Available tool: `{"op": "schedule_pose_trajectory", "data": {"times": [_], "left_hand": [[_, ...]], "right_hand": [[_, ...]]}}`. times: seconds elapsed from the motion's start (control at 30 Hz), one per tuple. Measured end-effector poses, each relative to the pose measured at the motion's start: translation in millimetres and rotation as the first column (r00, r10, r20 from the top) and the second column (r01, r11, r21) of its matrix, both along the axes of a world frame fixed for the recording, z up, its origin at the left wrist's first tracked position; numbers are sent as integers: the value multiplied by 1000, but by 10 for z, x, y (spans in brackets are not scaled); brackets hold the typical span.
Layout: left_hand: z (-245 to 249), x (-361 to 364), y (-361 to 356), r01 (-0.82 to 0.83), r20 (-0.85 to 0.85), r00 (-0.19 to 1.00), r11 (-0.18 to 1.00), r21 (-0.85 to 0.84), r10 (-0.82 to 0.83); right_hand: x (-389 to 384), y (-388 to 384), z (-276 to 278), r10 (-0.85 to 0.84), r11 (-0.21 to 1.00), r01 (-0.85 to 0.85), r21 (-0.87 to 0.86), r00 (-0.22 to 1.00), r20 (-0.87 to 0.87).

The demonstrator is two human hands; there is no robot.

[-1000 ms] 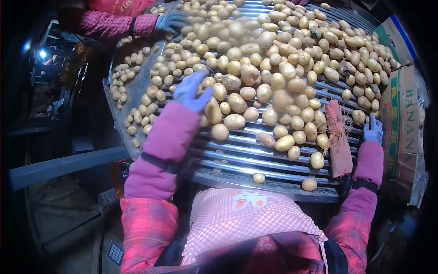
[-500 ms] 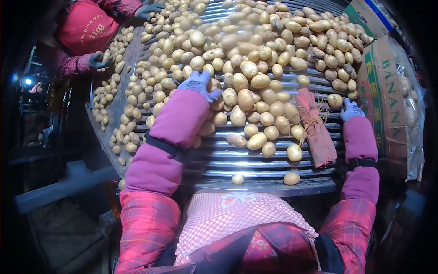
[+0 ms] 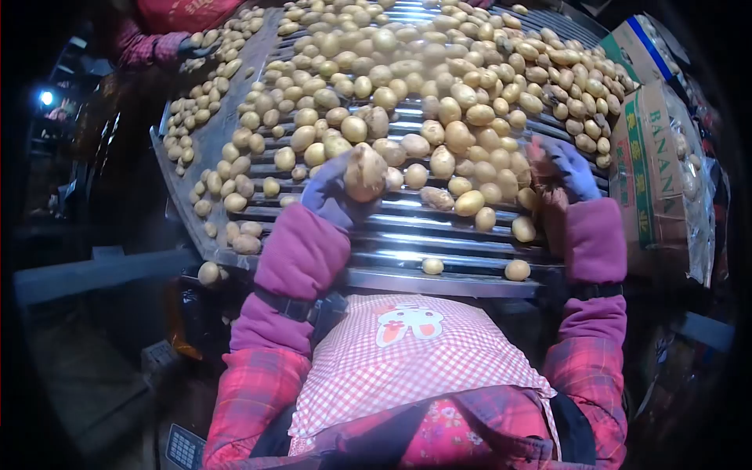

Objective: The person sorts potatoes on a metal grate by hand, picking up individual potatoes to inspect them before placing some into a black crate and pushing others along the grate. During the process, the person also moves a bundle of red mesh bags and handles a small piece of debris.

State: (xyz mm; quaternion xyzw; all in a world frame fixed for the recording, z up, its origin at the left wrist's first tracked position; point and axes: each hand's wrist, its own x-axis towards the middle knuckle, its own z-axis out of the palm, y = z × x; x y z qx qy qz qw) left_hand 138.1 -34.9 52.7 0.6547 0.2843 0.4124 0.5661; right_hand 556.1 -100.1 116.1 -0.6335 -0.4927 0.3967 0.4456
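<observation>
My left hand, in a lavender glove, is closed round a large brownish potato raised over the near part of the metal rollers. At the right, my right hand, gloved alike, is closed on the upper part of a red bundle tied with straw-like strands; my hand and sleeve hide part of it. Many yellow potatoes lie on the rollers between and beyond my hands. Two small potatoes rest near the front edge.
An open cardboard box marked BANANA stands at the right, another box behind it. At the upper left a co-worker's gloved hand is over potatoes on a side ledge. One potato sits by the ledge's near corner.
My left hand has moved nearer to me and now holds up a large potato. My right hand has gone from beside the box to the red bundle and gripped it. The view has shifted.
</observation>
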Motion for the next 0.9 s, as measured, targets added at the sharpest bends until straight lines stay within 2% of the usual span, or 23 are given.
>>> {"op": "schedule_pose_trajectory", "data": {"times": [0.03,0.07,0.1,0.13,0.17,0.23,0.27,0.3,0.33,0.37,0.43,0.47,0.5,0.53,0.57,0.6,0.67,0.7,0.73,0.77,0.83,0.87,0.9], "left_hand": [[16,-32,-129,-9,6,1000,1000,5,9],[30,-74,-276,-72,4,997,997,-35,72],[27,-109,-405,-135,-5,991,988,-81,135],[1,-119,-520,-169,6,985,982,-80,170],[47,-290,-552,48,132,991,938,-345,-2],[-31,-368,-569,56,37,998,974,-219,-49],[-33,-381,-546,170,271,962,800,-576,-10],[-33,-368,-486,349,463,878,503,-791,120],[-146,-313,-420,447,539,789,326,-833,296],[-88,-350,-406,442,542,783,340,-830,306],[20,-428,-397,484,553,803,299,-822,221],[-80,-449,-369,528,569,776,214,-822,272],[-114,-464,-330,535,579,765,223,-815,281],[-138,-484,-301,584,624,732,220,-781,271],[-111,-504,-290,628,663,701,215,-748,260],[-70,-553,-282,580,627,739,240,-778,246],[-16,-525,-276,587,636,725,246,-771,264],[-5,-524,-258,591,643,712,253,-766,283],[-21,-534,-203,687,726,643,236,-687,243],[-28,-539,-213,686,726,643,237,-688,243],[23,-509,-238,738,703,562,121,-664,436],[-13,-509,-246,762,729,505,159,-628,462],[-18,-519,-259,762,727,498,161,-627,472]], "right_hand": [[-234,51,106,15,978,-61,-201,975,-224],[-484,121,71,115,992,-107,-61,983,147],[-725,172,81,148,988,-147,-43,989,28],[-1085,234,179,-21,988,-38,-148,925,-379],[-1308,257,224,17,975,-100,-198,923,-383],[-1639,415,90,219,947,-305,-101,843,-491],[-1897,437,151,250,933,-337,-128,860,-444],[-2130,429,221,283,918,-366,-152,874,-396],[-2280,399,189,381,897,-436,-69,844,-377],[-2397,368,123,475,864,-503,14,807,-350],[-2255,373,23,375,926,-351,140,900,-223],[-2015,358,-122,311,950,-312,11,950,37],[-1832,336,-214,254,967,-236,-96,918,304],[-1794,260,-182,358,929,-330,-166,690,629],[-1784,156,-157,405,884,-385,-264,352,844],[-1833,71,-215,407,883,-387,-266,349,844],[-1959,-18,-363,294,877,-424,-229,94,951],[-1950,22,-374,291,877,-425,-226,94,952],[-1959,60,-360,362,875,-402,-268,177,915],[-1961,100,-342,425,870,-383,-312,260,867],[-1923,206,-265,504,829,-409,-383,249,827],[-2004,238,-238,444,892,-378,-249,618,649],[-2108,238,-221,325,945,-290,-150,880,347]]}}
